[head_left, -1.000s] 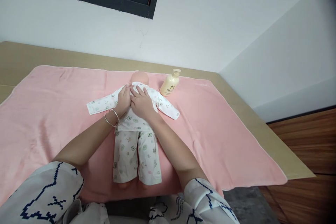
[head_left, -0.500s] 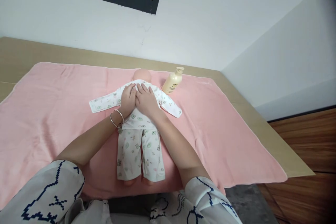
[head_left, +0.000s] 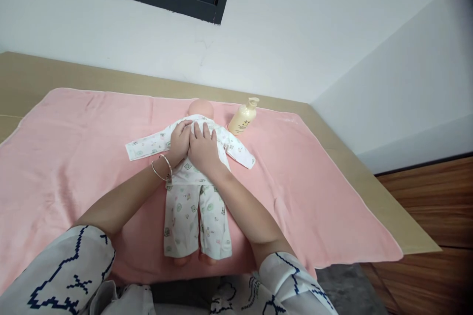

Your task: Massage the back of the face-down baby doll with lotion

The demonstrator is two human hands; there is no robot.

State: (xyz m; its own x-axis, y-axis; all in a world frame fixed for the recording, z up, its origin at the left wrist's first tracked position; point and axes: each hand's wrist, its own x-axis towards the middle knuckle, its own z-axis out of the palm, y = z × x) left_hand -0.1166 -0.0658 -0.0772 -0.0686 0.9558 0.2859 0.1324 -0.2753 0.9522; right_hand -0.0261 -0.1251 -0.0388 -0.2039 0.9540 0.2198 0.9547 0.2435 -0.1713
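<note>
Plainly, in the head view, a doll (head_left: 192, 173) lies stretched out on a pink blanket (head_left: 303, 197), its head (head_left: 200, 108) toward the wall (head_left: 266, 49) and its feet (head_left: 182, 260) toward the person. It wears a white long-sleeved top and matching white trousers (head_left: 181, 221), both scattered with small pale green and grey motifs. The sleeves reach out to either side, angled down, and the trouser legs lie slightly parted, with the feet just showing below the hems. The head appears smooth and rounded, bare of hair.

The left hand (head_left: 180, 141), a thin bangle (head_left: 169, 165) at its wrist, lies on the upper torso with its fingers close together, pointing toward the head. The right hand (head_left: 204, 150) rests beside it, touching it, palm down with fingers extended and a little apart. Neither grips anything; both simply lie against the cloth of the top. A pale yellow pump bottle (head_left: 243, 117) stands near the doll's shoulder, on the right hand's side.
</note>
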